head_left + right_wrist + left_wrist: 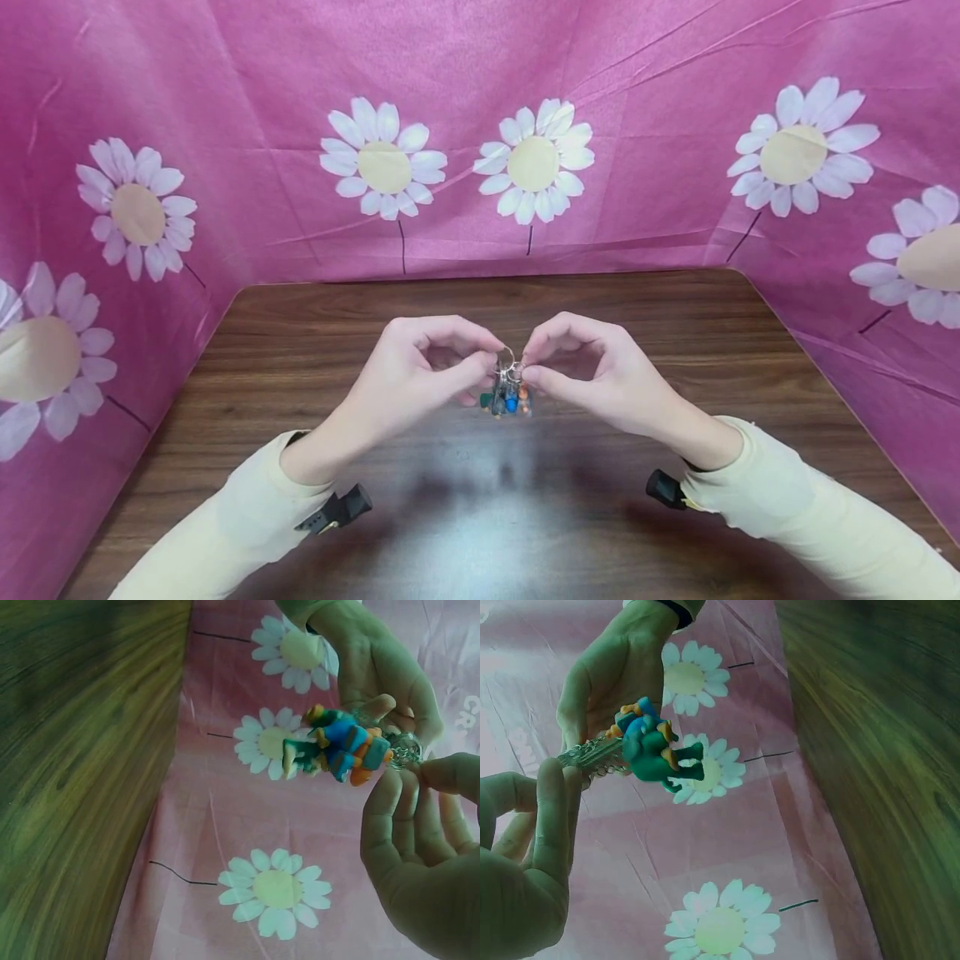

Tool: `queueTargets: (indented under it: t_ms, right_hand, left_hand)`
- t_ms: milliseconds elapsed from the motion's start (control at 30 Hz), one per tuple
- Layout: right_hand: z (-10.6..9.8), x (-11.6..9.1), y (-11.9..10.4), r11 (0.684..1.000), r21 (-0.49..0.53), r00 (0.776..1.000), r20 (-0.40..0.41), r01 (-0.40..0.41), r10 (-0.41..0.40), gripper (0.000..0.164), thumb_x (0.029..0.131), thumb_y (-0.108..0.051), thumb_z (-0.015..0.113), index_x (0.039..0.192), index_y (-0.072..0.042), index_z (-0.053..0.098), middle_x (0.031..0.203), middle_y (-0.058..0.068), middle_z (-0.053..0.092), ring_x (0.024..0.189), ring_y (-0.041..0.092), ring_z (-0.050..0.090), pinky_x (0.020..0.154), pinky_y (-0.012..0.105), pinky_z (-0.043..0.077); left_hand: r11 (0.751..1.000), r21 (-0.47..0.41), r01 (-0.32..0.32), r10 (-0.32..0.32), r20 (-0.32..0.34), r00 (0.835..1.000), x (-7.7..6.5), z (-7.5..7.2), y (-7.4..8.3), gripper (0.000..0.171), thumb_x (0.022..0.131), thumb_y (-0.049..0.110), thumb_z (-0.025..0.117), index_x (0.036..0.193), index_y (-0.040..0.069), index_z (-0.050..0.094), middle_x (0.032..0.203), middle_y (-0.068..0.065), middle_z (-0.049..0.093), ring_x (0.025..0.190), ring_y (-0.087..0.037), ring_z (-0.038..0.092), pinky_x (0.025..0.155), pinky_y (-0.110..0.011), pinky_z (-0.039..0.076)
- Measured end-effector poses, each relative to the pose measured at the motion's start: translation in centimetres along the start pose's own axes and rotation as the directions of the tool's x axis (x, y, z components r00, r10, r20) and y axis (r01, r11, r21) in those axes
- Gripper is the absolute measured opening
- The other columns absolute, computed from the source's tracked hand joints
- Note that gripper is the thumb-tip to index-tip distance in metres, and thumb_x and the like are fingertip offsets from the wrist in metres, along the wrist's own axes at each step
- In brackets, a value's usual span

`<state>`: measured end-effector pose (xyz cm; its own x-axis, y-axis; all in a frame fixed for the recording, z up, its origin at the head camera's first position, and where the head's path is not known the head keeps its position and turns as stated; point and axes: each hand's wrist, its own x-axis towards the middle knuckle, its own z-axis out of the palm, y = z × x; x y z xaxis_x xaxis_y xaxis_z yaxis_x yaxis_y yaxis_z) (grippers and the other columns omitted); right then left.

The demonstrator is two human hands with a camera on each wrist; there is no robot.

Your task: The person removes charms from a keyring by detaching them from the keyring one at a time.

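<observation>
Here, the left hand pinches a round silver metal ring, the right hand apparently a smaller silver ring. Green, blue and orange toy figurines dangle between them.

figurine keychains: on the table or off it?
Off: figurines hang from metal rings pinched by left hand and right hand, clear of the tabletop in wrist views.

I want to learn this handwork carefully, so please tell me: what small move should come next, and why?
Probably, the right hand should gently ease the small ring it seems to pinch along the larger ring, with the left hand steady. Both hands hold the metal by the fingertips, the rings appear to meet between them, and the coloured figures hang below.
</observation>
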<state>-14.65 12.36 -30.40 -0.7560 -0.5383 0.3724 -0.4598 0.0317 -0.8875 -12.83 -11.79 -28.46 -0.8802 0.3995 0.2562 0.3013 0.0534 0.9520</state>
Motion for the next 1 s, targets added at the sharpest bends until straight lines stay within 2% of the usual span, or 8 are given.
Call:
queueTargets:
  t_ms: [233, 367, 500, 667, 733, 800, 900, 1000]
  right_hand:
    - [0.2, -0.2, -0.3, 0.997, -0.059, 0.998, -0.035, -0.055, 0.053, 0.017, 0.088, 0.000, 0.077, 0.097, -0.011, 0.067, 0.091, 0.009, 0.072, 0.083, 0.021, 0.070, 0.071, 0.030, 0.061]
    - [0.2, -0.3, -0.4, 0.997, -0.055, 0.998, -0.036, -0.052, 0.050, 0.017, 0.089, 0.001, 0.075, 0.092, -0.012, 0.066, 0.090, 0.008, 0.071, 0.082, 0.023, 0.069, 0.069, 0.030, 0.060]
    - [0.3, -0.3, -0.7, 0.999, -0.043, 0.999, -0.023, -0.033, 0.032, 0.018, 0.089, 0.003, 0.074, 0.089, -0.013, 0.064, 0.091, 0.010, 0.072, 0.085, 0.024, 0.070, 0.072, 0.031, 0.061]
    - [0.3, -0.3, -0.6, 0.998, -0.052, 1.000, -0.018, -0.016, 0.015, 0.019, 0.089, 0.004, 0.074, 0.092, -0.012, 0.067, 0.093, 0.007, 0.074, 0.088, 0.023, 0.071, 0.074, 0.032, 0.062]
    - [0.3, -0.3, -0.5, 0.998, -0.066, 1.000, -0.025, -0.010, 0.009, 0.018, 0.088, 0.004, 0.075, 0.093, -0.012, 0.068, 0.093, 0.006, 0.074, 0.087, 0.022, 0.071, 0.075, 0.031, 0.061]
    - [0.3, -0.3, -0.4, 0.997, -0.075, 1.000, -0.028, -0.002, 0.000, 0.016, 0.089, 0.003, 0.075, 0.094, -0.011, 0.069, 0.093, 0.006, 0.074, 0.087, 0.021, 0.071, 0.075, 0.031, 0.061]
    - [0.3, -0.3, -0.2, 0.997, -0.080, 0.999, -0.023, 0.022, -0.024, 0.010, 0.091, 0.000, 0.074, 0.094, -0.008, 0.068, 0.094, 0.005, 0.073, 0.087, 0.021, 0.070, 0.075, 0.032, 0.061]
    - [0.4, -0.2, -0.1, 0.994, -0.090, 0.998, -0.014, 0.064, -0.065, 0.009, 0.092, 0.001, 0.072, 0.094, -0.007, 0.068, 0.094, 0.003, 0.073, 0.087, 0.020, 0.070, 0.075, 0.031, 0.060]
  left_hand:
    - [0.994, 0.104, 0.040, -0.049, 0.084, 0.995, -0.1, -0.1, 0.1, 0.019, 0.089, 0.000, 0.064, 0.100, 0.006, 0.078, 0.086, -0.005, 0.075, 0.070, -0.023, 0.071, 0.061, -0.039, 0.063]
    - [0.970, 0.227, -0.087, 0.071, 0.080, 0.994, 0.0, -0.1, -0.4, 0.013, 0.087, 0.007, 0.076, 0.099, 0.010, 0.079, 0.084, 0.006, 0.075, 0.071, -0.012, 0.071, 0.059, -0.033, 0.062]
    - [0.909, 0.330, -0.254, 0.238, 0.088, 0.967, 0.1, 0.1, -1.0, 0.012, 0.084, 0.009, 0.082, 0.095, 0.012, 0.081, 0.084, 0.013, 0.073, 0.074, -0.004, 0.069, 0.059, -0.026, 0.060]
    - [0.870, 0.330, -0.365, 0.347, 0.114, 0.931, 0.1, 0.3, -1.3, 0.007, 0.084, 0.006, 0.082, 0.089, 0.012, 0.082, 0.084, 0.010, 0.073, 0.072, -0.002, 0.067, 0.055, -0.019, 0.056]
    - [0.834, 0.374, -0.407, 0.388, 0.129, 0.913, 0.1, 0.2, -1.3, 0.006, 0.085, 0.007, 0.082, 0.089, 0.012, 0.082, 0.084, 0.010, 0.073, 0.069, 0.001, 0.065, 0.052, -0.016, 0.052]
    - [0.773, 0.443, -0.454, 0.439, 0.144, 0.887, 0.1, 0.2, -1.4, 0.006, 0.084, 0.008, 0.083, 0.088, 0.012, 0.082, 0.084, 0.009, 0.073, 0.067, 0.002, 0.061, 0.050, -0.014, 0.048]
    - [0.705, 0.503, -0.500, 0.495, 0.155, 0.855, 0.0, 0.2, -1.7, 0.006, 0.084, 0.008, 0.083, 0.089, 0.010, 0.081, 0.084, 0.006, 0.073, 0.067, 0.002, 0.061, 0.054, -0.013, 0.051]
    - [0.683, 0.516, -0.517, 0.522, 0.150, 0.840, -0.1, 0.3, -1.7, 0.007, 0.084, 0.007, 0.083, 0.089, 0.009, 0.079, 0.084, 0.004, 0.073, 0.070, 0.000, 0.063, 0.060, -0.013, 0.054]
